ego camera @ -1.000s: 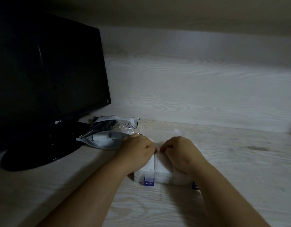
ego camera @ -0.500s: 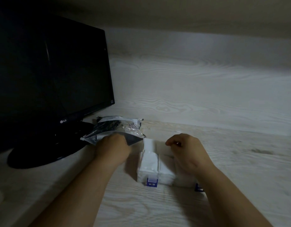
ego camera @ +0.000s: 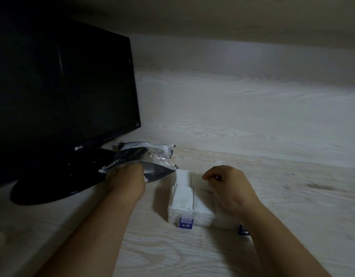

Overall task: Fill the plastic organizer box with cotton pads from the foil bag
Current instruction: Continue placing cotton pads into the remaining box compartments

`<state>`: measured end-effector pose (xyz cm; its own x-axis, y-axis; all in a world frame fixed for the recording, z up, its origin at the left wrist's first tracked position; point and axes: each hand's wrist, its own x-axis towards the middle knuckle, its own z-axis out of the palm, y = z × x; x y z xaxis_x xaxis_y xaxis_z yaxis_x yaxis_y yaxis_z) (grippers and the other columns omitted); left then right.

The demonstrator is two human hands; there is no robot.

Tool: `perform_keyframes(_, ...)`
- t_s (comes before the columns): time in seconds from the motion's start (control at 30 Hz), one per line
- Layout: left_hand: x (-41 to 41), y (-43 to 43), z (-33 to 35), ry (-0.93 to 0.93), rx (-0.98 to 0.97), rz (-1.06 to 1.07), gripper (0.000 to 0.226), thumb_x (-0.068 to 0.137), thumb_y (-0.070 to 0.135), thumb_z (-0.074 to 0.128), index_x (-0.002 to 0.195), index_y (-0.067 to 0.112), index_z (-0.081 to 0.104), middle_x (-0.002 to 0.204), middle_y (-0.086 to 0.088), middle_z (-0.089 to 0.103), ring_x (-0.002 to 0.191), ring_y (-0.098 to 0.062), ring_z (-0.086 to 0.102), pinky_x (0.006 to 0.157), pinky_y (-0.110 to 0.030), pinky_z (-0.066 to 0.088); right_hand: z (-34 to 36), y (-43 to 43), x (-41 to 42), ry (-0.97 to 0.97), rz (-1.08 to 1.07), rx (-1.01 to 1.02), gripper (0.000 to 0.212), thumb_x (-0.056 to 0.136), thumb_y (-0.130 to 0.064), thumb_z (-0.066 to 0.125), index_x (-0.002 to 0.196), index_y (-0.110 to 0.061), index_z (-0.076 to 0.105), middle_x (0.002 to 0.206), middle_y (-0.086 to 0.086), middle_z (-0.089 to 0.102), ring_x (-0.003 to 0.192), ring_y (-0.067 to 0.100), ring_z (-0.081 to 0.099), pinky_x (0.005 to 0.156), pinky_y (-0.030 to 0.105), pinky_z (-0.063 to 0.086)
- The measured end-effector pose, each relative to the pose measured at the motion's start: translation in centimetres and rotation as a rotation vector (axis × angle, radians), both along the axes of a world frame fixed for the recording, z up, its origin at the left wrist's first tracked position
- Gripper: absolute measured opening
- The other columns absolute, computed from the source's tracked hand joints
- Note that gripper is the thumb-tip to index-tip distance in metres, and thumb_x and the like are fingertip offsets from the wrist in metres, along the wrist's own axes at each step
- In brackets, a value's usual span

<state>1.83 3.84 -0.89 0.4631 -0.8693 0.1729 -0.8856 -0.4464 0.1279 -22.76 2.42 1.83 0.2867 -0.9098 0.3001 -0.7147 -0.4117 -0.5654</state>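
1. Left hand is pushed into the mouth of the foil bag; fingers hidden, grip cannot be told.
2. Right hand hovers over the organizer box, fingers loosely curled, holding nothing visible.
3. Box stands on the wooden desk, just right of the bag, white cotton pads showing inside.
4. Black monitor stands behind the bag.

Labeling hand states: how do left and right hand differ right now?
The left hand reaches into the mouth of the foil bag, fingers hidden inside; the right hand hovers over the organizer box, fingers loosely curled, seemingly holding nothing. Left is beside the box, right above it. Both are bare.
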Motion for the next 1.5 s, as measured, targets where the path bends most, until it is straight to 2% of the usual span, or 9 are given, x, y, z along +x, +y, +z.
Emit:
perform_keyframes(0.17, -0.1, -0.1, 0.1, -0.014, 0.036, 0.016, 0.04, 0.088, 0.021, 0.057, 0.128, 0.03, 0.06, 0.138, -0.007, 0.055, 0.13, -0.029, 0.048, 0.111, -0.049, 0.034, 0.0, 0.0, -0.1, -0.003, 0.008, 0.004, 0.033, 0.091, -0.006, 0.048, 0.101, -0.025, 0.073, 0.11, -0.01, 0.065, 0.092, 0.004, 0.054, 0.081, 0.017, 0.041)
perform_keyframes(0.47, -1.4, 1.2, 1.4, -0.041, -0.233, -0.074, 0.023, 0.086, 0.027, 0.063, 0.108, 0.029, 0.069, 0.113, -0.002, 0.069, 0.111, -0.024, 0.06, 0.093, -0.031, 0.043, -0.3, -0.2, -0.1, -0.014, 0.006, 0.003, 0.031, 0.091, -0.008, 0.049, 0.097, -0.027, 0.073, 0.11, -0.01, 0.066, 0.093, 0.005, 0.056, 0.08, 0.018, 0.042)
perform_keyframes(0.63, -2.4, 1.6, 1.9, 0.236, -0.435, -0.239, 0.019, 0.078, 0.014, 0.066, 0.093, 0.023, 0.072, 0.091, 0.003, 0.072, 0.094, -0.022, 0.063, 0.082, -0.029, 0.05, -0.1, -0.1, -0.1, -0.032, 0.01, 0.001, 0.032, 0.09, -0.007, 0.049, 0.097, -0.027, 0.073, 0.109, -0.01, 0.066, 0.097, 0.006, 0.057, 0.084, 0.019, 0.043)
perform_keyframes(0.77, -3.4, 1.5, 1.9, 0.447, -0.591, -0.353, 0.021, 0.079, 0.007, 0.067, 0.086, 0.027, 0.066, 0.071, 0.012, 0.062, 0.074, -0.012, 0.062, 0.071, -0.024, 0.048, -0.2, -0.2, 0.0, -0.048, 0.007, 0.007, 0.032, 0.09, -0.007, 0.049, 0.096, -0.028, 0.073, 0.108, -0.012, 0.065, 0.098, 0.005, 0.057, 0.083, 0.018, 0.043)
perform_keyframes(0.87, -3.6, 1.2, 1.9, 0.576, -0.678, -0.39, 0.021, 0.083, 0.007, 0.066, 0.08, 0.027, 0.058, 0.073, 0.01, 0.062, 0.07, -0.004, 0.06, 0.064, -0.02, 0.046, -0.2, -0.2, 0.1, -0.078, 0.009, 0.004, 0.032, 0.091, -0.007, 0.049, 0.096, -0.029, 0.073, 0.104, -0.013, 0.066, 0.095, 0.005, 0.059, 0.082, 0.018, 0.045)
perform_keyframes(0.97, -3.8, 1.2, 2.1, 0.678, -0.725, -0.402, 0.024, 0.083, 0.003, 0.068, 0.073, 0.022, 0.057, 0.078, -0.001, 0.065, 0.073, -0.014, 0.063, 0.067, -0.025, 0.049, 0.0, -0.2, 0.2, -0.136, 0.045, 0.018, 0.03, 0.093, -0.008, 0.049, 0.098, -0.027, 0.072, 0.098, -0.015, 0.066, 0.087, 0.0, 0.058, 0.071, 0.007, 0.042)
perform_keyframes(1.07, -4.2, 1.3, 2.4, 0.839, -0.713, -0.407, 0.021, 0.082, -0.001, 0.068, 0.073, 0.017, 0.063, 0.082, -0.001, 0.069, 0.079, -0.013, 0.066, 0.075, -0.027, 0.052, 0.0, -0.1, 0.4, -0.265, 0.099, 0.06, 0.032, 0.095, -0.005, 0.049, 0.096, -0.029, 0.07, 0.098, -0.014, 0.068, 0.084, -0.002, 0.06, 0.064, 0.004, 0.043)
perform_keyframes(1.2, -4.9, 1.7, 2.8, 1.022, -0.654, -0.447, 0.029, 0.084, -0.005, 0.065, 0.079, 0.023, 0.07, 0.085, 0.009, 0.071, 0.078, -0.003, 0.066, 0.076, -0.018, 0.052, 0.2, 0.2, 0.8, -0.316, 0.201, 0.109, 0.033, 0.098, -0.007, 0.047, 0.104, -0.03, 0.07, 0.106, -0.018, 0.067, 0.097, -0.006, 0.059, 0.074, 0.0, 0.041)
perform_keyframes(1.5, -5.4, 1.4, 2.2, 1.083, -0.539, -0.445, 0.023, 0.085, 0.0, 0.067, 0.086, 0.022, 0.073, 0.08, 0.004, 0.071, 0.069, -0.001, 0.066, 0.066, -0.014, 0.05, 0.1, 0.2, 1.1, -0.24, 0.229, 0.123, 0.032, 0.1, -0.012, 0.047, 0.113, -0.031, 0.07, 0.109, -0.026, 0.062, 0.101, -0.007, 0.058, 0.079, -0.002, 0.038)
